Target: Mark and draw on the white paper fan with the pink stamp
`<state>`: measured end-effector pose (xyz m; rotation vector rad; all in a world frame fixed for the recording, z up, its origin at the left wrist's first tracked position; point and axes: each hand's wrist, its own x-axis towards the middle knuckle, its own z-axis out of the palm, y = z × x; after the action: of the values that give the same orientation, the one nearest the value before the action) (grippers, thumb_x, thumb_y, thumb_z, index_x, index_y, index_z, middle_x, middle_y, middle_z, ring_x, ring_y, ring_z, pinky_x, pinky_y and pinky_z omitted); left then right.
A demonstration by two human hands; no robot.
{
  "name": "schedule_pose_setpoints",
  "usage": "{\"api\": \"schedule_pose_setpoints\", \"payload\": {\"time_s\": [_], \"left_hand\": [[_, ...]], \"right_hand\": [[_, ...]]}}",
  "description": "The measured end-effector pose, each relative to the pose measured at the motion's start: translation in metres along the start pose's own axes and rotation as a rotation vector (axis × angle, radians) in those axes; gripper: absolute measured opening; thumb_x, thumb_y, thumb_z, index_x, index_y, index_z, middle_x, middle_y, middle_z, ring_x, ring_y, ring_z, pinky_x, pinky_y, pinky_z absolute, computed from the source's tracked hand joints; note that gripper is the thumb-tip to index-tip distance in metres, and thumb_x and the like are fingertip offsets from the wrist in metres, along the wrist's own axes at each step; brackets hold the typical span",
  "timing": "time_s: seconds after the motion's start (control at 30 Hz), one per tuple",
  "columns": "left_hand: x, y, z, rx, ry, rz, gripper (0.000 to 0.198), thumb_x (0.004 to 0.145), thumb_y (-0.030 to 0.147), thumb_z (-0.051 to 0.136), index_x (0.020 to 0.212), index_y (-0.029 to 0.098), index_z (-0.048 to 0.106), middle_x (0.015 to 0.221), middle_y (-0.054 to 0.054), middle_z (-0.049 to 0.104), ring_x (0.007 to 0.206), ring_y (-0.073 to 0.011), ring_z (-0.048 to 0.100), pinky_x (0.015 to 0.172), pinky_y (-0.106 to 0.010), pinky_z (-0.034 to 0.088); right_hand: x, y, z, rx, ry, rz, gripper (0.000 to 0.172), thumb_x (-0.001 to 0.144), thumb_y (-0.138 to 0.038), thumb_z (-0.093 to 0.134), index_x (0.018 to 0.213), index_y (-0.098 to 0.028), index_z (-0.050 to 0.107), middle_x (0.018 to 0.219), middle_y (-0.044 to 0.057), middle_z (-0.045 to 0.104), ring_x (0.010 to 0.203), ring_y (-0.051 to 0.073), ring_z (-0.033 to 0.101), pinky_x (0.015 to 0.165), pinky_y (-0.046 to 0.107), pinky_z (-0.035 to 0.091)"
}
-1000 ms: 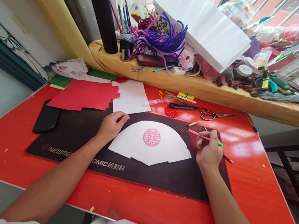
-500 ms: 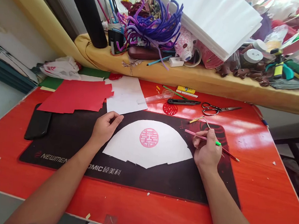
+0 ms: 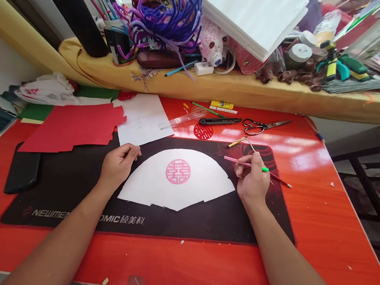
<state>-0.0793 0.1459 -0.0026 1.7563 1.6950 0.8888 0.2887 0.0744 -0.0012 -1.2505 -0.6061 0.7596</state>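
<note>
The red worktop point(image 3: 323, 216) has a black craft knife point(image 3: 220, 121), scissors point(image 3: 261, 126), a clear ruler point(image 3: 182, 119) and a small red paper circle point(image 3: 203, 131) on it. Torn red paper point(image 3: 68, 127) lies just beside a white sheet point(image 3: 142, 118). A black pad point(image 3: 23, 172) lies at the left. Behind them, a yellow cloth ledge point(image 3: 234, 88) holds purple pipe cleaners point(image 3: 164, 20) and a white stack of sheets point(image 3: 251, 14).

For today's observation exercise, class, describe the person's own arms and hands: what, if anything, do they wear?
The left hand and the right hand are bare, with no gloves. The left forearm and right forearm show no sleeve in view, and no watch, bracelet or ring can be seen.
</note>
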Motion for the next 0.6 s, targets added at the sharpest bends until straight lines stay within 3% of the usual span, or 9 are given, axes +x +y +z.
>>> {"api": "schedule_pose_setpoints", "payload": {"time_s": [0.6], "left_hand": [[-0.0001,0.0014,0.0021,-0.036,-0.011,0.042,0.035,0.104,0.05,0.059,0.087,0.023,0.075,0.072,-0.001,0.068,0.07,-0.0179,0.063,0.065,-0.029,0.047]], "right_hand": [[-0.0045,0.0003,-0.0014,-0.003,0.008,-0.018,0.059,0.09,-0.074,0.079,0.072,-0.018,0.073,0.049,-0.002,0.056,0.043,0.011,0.052,0.044,0.026,0.034]]}}
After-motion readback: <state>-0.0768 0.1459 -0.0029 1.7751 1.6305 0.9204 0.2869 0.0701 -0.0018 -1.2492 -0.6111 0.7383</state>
